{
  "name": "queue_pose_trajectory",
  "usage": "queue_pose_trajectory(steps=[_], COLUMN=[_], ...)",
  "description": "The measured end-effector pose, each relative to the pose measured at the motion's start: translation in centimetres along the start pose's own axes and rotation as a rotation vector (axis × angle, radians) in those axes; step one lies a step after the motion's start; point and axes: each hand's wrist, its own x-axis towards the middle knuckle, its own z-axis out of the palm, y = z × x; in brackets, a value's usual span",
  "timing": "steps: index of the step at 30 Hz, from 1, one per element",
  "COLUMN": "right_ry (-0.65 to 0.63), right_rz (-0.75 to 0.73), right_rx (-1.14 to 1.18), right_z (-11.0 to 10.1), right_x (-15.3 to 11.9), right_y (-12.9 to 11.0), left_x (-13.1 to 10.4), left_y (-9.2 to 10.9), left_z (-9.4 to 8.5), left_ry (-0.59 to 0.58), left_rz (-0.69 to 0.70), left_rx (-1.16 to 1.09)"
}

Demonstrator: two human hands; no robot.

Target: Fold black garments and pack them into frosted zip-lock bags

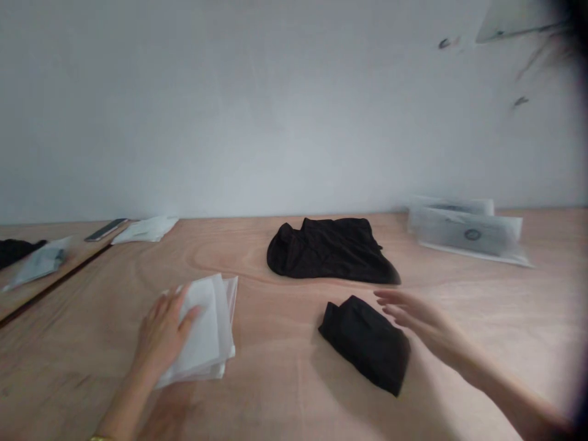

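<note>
On the wooden table, my left hand [166,331] lies over the left side of a small stack of white, translucent plastic bags [204,324]. Its fingers rest flat and its thumb is apart. A folded black cloth [365,343] sits to the right of the stack. Just beyond that cloth's upper right edge, my right hand [411,312] has its fingers stretched out and nothing in them; it is slightly blurred, and I cannot tell whether it touches the cloth. Farther back lies a larger, loosely spread piece of black fabric [335,250].
Frosted bags with a round dark mark [473,234] lean near the wall at the back right. At the back left are more white bags [146,229] and a dark phone-like slab [106,229]. A filled clear bag [43,262] and black fabric [16,251] lie beyond a table seam.
</note>
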Motion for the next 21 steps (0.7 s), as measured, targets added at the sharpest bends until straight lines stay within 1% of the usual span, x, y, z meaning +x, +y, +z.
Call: queue_pose_trajectory(steps=[1, 3, 4, 5, 6, 8, 9, 10, 11, 12, 14, 15, 16, 17, 18, 19, 21], right_ry=[-0.014, -0.103, -0.143, -0.161, -0.158, -0.139, -0.148, -0.175, -0.221, -0.28, -0.386, -0.414, -0.415, -0.398, -0.39, -0.379, -0.281], right_rz=[-0.007, -0.028, -0.038, -0.054, -0.079, -0.152, -0.19, -0.225, -0.253, -0.277, -0.317, -0.329, -0.329, -0.319, -0.301, -0.283, -0.273], right_rx=[-0.049, -0.165, -0.225, -0.28, -0.323, -0.364, -0.367, -0.362, -0.353, -0.341, -0.298, -0.273, -0.257, -0.252, -0.256, -0.27, -0.305], right_z=[-0.1, -0.1, -0.1, -0.1, 0.0, 0.2, 0.4, 0.6, 0.8, 0.9, 1.1, 1.0, 0.7, 0.4, -0.1, -0.7, -1.8], right_x=[-0.1, -0.5, -0.7, -0.9, -1.1, -1.7, -2.0, -2.4, -2.8, -3.2, -3.7, -3.8, -3.9, -4.0, -4.0, -4.1, -4.5], right_y=[-0.3, -0.7, -0.9, -1.2, -1.5, -2.8, -3.7, -4.9, -6.3, -7.8, -10.5, -11.5, -12.2, -12.5, -12.2, -11.6, -9.2], left_x=[-0.4, -1.0, -1.2, -1.2, -1.2, -1.4, -1.6, -2.0, -2.6, -3.2, -4.4, -4.8, -5.1, -5.2, -5.1, -4.9, -4.4], left_y=[0.5, 1.5, 1.8, 2.1, 2.6, 4.3, 5.8, 7.6, 9.9, 12.3, 17.2, 19.3, 20.9, 21.9, 22.3, 22.2, 20.6], left_z=[1.2, 3.1, 3.5, 3.6, 3.2, 1.5, 0.3, -1.1, -2.5, -3.9, -6.1, -7.0, -7.6, -8.0, -8.2, -8.3, -8.1], left_ry=[-0.07, -0.188, -0.224, -0.244, -0.249, -0.235, -0.215, -0.196, -0.199, -0.21, -0.337, -0.405, -0.488, -0.559, -0.614, -0.645, -0.654], left_rz=[0.037, 0.059, 0.056, 0.049, 0.036, 0.035, 0.073, 0.149, 0.28, 0.423, 0.671, 0.734, 0.76, 0.753, 0.718, 0.665, 0.536], left_rx=[0.07, 0.153, 0.171, 0.184, 0.199, 0.212, 0.183, 0.122, -0.01, -0.193, -0.554, -0.698, -0.805, -0.875, -0.912, -0.928, -0.929])
